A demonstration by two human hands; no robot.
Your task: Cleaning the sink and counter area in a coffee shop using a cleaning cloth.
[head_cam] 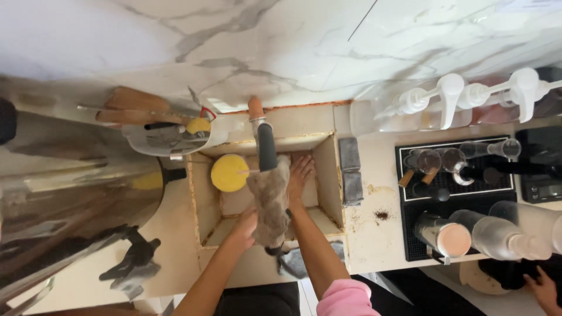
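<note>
Holding brown cloth [269, 202] under faucet [266, 143] inside sink [329, 169]: left hand [246, 225] gripping cloth's lower end, right hand [300, 175] pressing flat against its upper side. Yellow sponge [229, 172] lying in sink just left of faucet. Another person's hand [544, 289] showing at lower right.
</note>
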